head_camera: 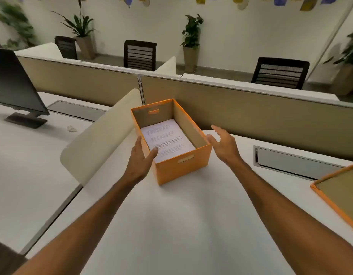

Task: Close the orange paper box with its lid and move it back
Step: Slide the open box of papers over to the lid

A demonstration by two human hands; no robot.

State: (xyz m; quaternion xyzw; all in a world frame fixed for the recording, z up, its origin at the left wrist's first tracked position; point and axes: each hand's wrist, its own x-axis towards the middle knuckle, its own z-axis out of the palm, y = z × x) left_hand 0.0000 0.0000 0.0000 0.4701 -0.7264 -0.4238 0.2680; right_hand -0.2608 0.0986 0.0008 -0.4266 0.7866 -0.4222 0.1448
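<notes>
Box (183, 165) sat open mid-desk (171, 225), papers (167, 139) inside. Your left hand (140, 159) touched its left wall, right hand (224, 145) spread just beside it, probably squaring it up. Lid (338, 193) lay far right.

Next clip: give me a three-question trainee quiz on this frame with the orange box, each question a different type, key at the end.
1. True or false: the lid already sits on the orange box.
2. Multiple choice: what lies inside the box? A) printed paper sheets B) pens C) nothing
3. Short answer: which hand touches the box, and where is the other?

Key
1. False. The box is open; the lid lies upside down at the desk's right edge.
2. A.
3. The left hand touches the box's left wall, thumb over the rim. The right hand is open beside the right wall, seemingly just clear.
</notes>
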